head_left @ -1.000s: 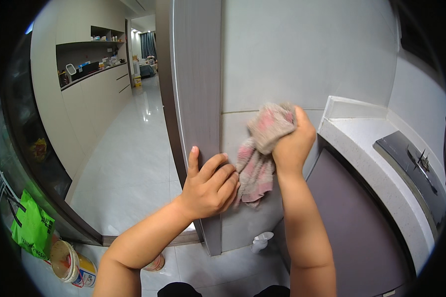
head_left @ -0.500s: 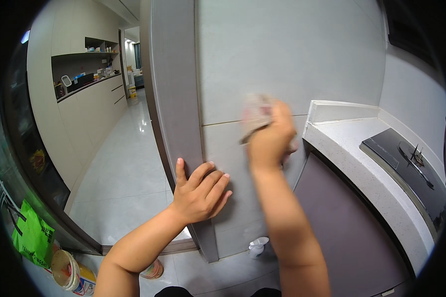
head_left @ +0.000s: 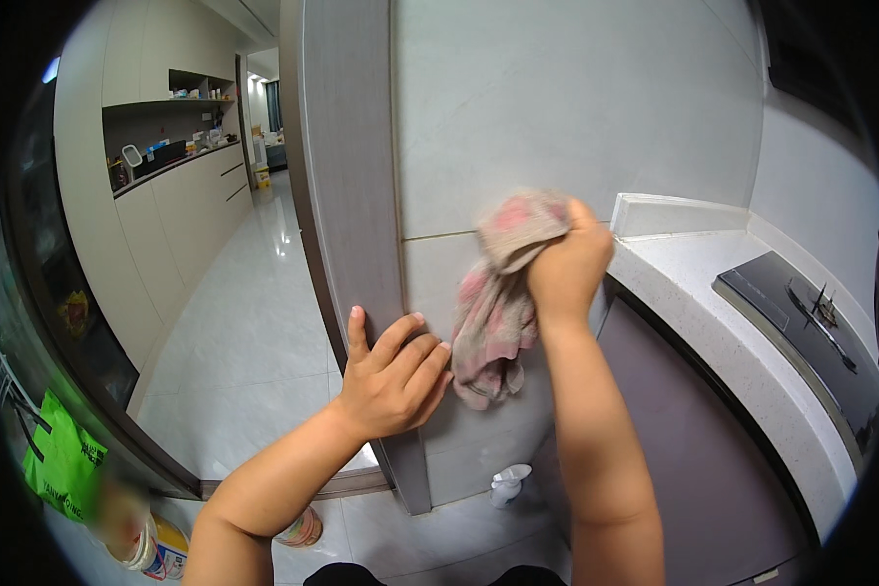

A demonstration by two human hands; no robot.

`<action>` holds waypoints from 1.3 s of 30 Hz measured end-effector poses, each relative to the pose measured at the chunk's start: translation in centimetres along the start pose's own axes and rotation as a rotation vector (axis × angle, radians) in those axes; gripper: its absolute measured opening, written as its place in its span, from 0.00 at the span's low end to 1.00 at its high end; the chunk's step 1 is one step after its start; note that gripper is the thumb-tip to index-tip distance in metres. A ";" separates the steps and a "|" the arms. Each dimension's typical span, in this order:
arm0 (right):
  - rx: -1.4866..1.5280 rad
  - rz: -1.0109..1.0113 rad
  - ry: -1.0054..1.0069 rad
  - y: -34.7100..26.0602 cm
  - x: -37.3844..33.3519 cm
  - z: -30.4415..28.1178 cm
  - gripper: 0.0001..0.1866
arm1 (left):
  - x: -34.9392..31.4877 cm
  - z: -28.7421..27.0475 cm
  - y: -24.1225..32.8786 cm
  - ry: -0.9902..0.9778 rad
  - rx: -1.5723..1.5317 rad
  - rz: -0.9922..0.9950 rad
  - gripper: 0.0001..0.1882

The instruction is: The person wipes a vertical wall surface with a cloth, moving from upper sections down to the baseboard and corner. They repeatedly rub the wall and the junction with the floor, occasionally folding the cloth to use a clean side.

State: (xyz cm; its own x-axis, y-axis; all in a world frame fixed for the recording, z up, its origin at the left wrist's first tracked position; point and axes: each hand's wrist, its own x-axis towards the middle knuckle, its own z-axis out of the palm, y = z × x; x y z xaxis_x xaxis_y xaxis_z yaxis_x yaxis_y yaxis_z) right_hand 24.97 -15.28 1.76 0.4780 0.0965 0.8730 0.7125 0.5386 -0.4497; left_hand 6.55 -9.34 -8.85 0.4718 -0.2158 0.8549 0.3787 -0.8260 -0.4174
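Note:
Closed around a grey and pink cloth (head_left: pixel 498 337), my right hand (head_left: pixel 574 264) is at the tiled wall (head_left: pixel 557 107), near the horizontal joint between two tiles. Part of the cloth is bunched at the fingers; the rest hangs down to the left along the lower tile. My left hand (head_left: pixel 391 381) lies against the edge of the grey door frame (head_left: pixel 356 195), fingers spread and nothing in them. Its fingertips reach onto the wall tile beside the hanging cloth.
At right, a pale speckled counter (head_left: pixel 654 256) carries a black gas hob (head_left: pixel 801 313) above a purple-grey cabinet (head_left: pixel 684 430). A white spray bottle (head_left: pixel 508 485) stands on the floor by the wall. Lower left are a green bag (head_left: pixel 63 459) and a bucket (head_left: pixel 137 547).
My right hand has moved a little to the right along the wall, and the cloth now hangs down below it on the left. My left hand has stayed in place.

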 end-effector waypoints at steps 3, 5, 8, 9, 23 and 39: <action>-0.033 -0.039 -0.001 1.0 -0.9 1.1 0.03 | -0.1 0.0 0.1 -0.014 -0.006 0.005 0.15; -0.172 -0.186 -0.074 -1.1 -2.0 1.4 0.02 | -0.1 0.1 0.2 -0.011 0.000 0.005 0.15; -0.016 0.007 -0.008 0.1 -0.2 0.5 0.02 | -0.2 0.1 0.2 -0.002 0.002 -0.004 0.15; 0.071 0.096 -0.017 -0.7 -0.1 0.2 0.02 | -0.3 0.0 0.1 0.002 0.001 -0.009 0.15; -0.147 -0.074 0.087 0.0 0.4 0.3 0.07 | 0.0 0.1 0.4 0.008 -0.012 -0.026 0.15; -0.738 -0.256 -0.397 9.0 -17.4 -0.3 0.26 | -1.3 0.5 0.3 0.110 -0.107 0.025 0.13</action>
State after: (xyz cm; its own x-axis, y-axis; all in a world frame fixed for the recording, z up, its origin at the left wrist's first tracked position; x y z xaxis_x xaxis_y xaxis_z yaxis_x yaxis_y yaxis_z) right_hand 23.20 -12.34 -17.49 0.1414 0.4054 0.9031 0.9896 -0.0820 -0.1181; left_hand 6.48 -9.08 -10.23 0.3873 -0.2883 0.8757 0.2782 -0.8690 -0.4092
